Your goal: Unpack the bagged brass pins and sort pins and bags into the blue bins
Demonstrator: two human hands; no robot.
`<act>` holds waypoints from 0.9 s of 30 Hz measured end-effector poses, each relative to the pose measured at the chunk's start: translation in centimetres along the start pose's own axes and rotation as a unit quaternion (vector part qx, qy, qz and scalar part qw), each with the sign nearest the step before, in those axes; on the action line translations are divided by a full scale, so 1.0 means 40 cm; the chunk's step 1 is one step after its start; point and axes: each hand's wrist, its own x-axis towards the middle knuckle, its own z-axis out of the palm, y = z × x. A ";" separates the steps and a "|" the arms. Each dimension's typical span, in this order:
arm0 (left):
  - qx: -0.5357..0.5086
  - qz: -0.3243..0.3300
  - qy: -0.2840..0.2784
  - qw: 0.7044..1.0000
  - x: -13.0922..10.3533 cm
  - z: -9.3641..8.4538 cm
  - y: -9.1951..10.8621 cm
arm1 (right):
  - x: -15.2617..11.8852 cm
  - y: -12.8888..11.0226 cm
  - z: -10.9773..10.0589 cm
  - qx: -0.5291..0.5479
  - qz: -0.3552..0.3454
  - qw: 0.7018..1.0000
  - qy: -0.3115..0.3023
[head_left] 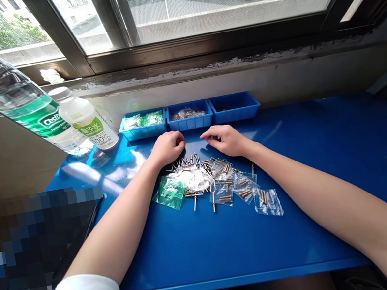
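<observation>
Pins and bags are bordered, at 11 and 1 o'clock, by the left hand, fingers curled, grip impossible to tell, and right hand, fingers narrowly parted.

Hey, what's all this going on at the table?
A person has both bare hands over a blue table, just beyond a scatter of pins, clear packets and a green packet. The left hand is curled and the right hand half-curled; I can't make out anything held in either. Behind them stand three blue bins, the left one holding green packets.
</observation>
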 end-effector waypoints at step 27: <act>-0.001 -0.002 0.001 1.000 0.000 -0.001 0.002 | 0.014 0.003 0.002 -0.093 0.000 0.991 -0.099</act>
